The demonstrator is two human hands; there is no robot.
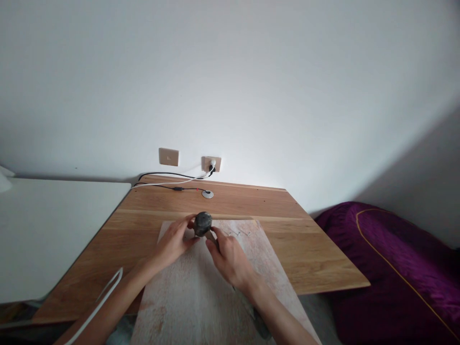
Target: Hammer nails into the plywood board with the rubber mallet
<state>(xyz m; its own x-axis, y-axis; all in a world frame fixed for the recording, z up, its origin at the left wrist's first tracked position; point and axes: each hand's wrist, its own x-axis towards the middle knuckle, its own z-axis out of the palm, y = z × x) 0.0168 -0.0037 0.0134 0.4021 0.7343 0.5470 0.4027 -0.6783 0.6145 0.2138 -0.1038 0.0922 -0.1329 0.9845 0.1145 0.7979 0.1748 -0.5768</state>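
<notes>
A hammer (203,224) with a dark, round, worn head is held up over a pale, stained board (187,297). My left hand (177,237) grips the head from the left, fingers behind it and thumb below. My right hand (230,254) is closed around the handle just beneath the head. Part of the handle is hidden by my right hand and forearm; a dark end shows beside the forearm. Several small thin metal pieces (239,233), possibly nails, are on the board's far right part, beyond my right hand.
Under the board is a wooden table (309,254). Cables (165,184) run along its back to a wall socket (212,164), near a round metal grommet (207,194). A white tabletop (61,230) adjoins on the left. Purple fabric (373,268) lies to the right.
</notes>
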